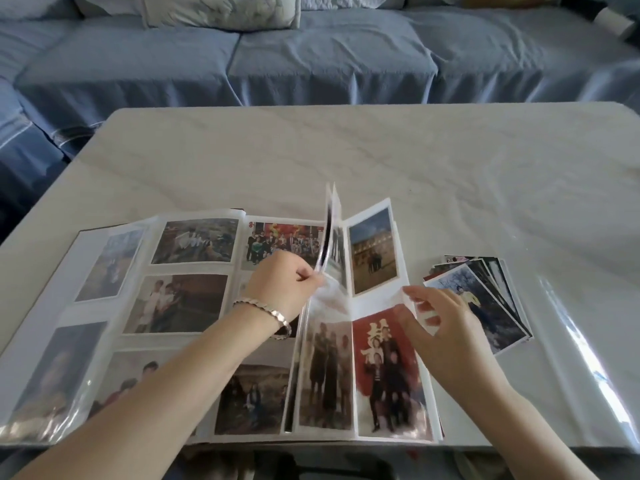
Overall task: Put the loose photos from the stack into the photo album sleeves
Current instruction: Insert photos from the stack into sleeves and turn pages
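Note:
The photo album [194, 306] lies open on the table, its plastic sleeves filled with photos. My left hand [280, 284] pinches a loose photo [327, 233] by its lower edge, holding it upright and edge-on above the album's middle. A page [372, 258] on the right side stands partly raised. My right hand [440, 327] pinches the clear plastic edge of that page's sleeve. The stack of loose photos [481, 299] lies fanned out on the table just right of the album, behind my right hand.
The white marble-look table [346, 157] has a shiny plastic cover wrinkled along its right side [581, 348]. A blue sofa [311, 64] with cushions stands right behind the table.

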`<action>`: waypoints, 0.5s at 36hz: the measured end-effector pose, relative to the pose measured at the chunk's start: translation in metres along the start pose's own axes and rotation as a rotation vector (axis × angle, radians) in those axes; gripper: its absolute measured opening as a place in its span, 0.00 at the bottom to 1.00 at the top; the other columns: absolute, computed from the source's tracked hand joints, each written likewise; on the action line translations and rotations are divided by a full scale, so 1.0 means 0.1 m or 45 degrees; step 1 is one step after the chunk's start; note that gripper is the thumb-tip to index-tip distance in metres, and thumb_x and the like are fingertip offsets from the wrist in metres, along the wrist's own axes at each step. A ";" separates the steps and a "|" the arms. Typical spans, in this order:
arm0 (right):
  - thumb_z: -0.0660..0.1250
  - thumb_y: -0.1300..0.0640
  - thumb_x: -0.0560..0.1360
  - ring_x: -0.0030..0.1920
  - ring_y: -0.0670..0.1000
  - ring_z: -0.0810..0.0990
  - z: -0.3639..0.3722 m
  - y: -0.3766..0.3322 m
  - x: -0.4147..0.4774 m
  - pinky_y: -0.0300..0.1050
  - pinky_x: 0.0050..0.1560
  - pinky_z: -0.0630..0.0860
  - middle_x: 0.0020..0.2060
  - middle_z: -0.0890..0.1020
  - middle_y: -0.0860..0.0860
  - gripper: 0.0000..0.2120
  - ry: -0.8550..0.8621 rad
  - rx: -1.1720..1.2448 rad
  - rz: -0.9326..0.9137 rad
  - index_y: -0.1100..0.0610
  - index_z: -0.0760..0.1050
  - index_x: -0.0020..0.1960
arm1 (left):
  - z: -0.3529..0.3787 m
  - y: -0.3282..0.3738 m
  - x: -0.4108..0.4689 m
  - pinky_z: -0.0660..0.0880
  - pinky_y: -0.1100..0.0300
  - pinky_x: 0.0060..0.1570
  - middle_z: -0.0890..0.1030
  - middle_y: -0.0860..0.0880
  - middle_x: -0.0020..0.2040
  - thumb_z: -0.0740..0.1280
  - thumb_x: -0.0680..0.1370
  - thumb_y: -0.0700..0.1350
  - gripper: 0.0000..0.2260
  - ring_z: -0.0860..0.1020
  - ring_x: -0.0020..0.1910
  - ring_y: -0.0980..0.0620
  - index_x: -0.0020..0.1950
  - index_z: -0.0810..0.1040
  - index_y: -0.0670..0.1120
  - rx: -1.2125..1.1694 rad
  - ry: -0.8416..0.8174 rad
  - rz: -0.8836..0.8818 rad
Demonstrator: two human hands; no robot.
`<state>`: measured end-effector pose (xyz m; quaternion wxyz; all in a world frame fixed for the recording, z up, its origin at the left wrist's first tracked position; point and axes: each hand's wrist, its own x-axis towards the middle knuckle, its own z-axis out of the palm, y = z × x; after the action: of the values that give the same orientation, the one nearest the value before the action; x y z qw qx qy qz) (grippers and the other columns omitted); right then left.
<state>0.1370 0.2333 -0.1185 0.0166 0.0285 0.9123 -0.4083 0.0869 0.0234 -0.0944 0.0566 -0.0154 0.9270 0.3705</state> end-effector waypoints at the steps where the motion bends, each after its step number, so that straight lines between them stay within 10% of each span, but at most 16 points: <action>1: 0.66 0.46 0.74 0.55 0.42 0.71 0.01 -0.02 0.00 0.34 0.49 0.68 0.54 0.70 0.39 0.15 0.041 -0.043 -0.018 0.46 0.73 0.60 | -0.01 -0.04 -0.01 0.72 0.72 0.31 0.82 0.38 0.35 0.70 0.74 0.47 0.15 0.77 0.29 0.47 0.39 0.81 0.34 0.025 0.025 0.013; 10: 0.68 0.56 0.73 0.64 0.48 0.66 0.05 -0.31 0.02 0.26 0.51 0.59 0.58 0.71 0.45 0.11 0.166 -0.120 -0.301 0.51 0.77 0.55 | -0.03 -0.13 -0.08 0.75 0.67 0.32 0.80 0.54 0.27 0.72 0.57 0.60 0.16 0.76 0.26 0.60 0.32 0.79 0.49 -0.476 0.002 -0.211; 18: 0.68 0.64 0.72 0.53 0.47 0.75 -0.06 -0.61 -0.04 0.23 0.56 0.64 0.50 0.76 0.45 0.07 0.253 -0.044 -0.606 0.59 0.81 0.50 | 0.03 -0.07 -0.11 0.74 0.72 0.35 0.80 0.57 0.30 0.76 0.68 0.49 0.08 0.77 0.30 0.63 0.36 0.79 0.49 -0.592 -0.047 -0.213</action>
<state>0.1375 0.1969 -0.0688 -0.1694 -0.1474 0.8973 -0.3801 0.0986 0.0205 -0.1003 0.0990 -0.0977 0.8111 0.5681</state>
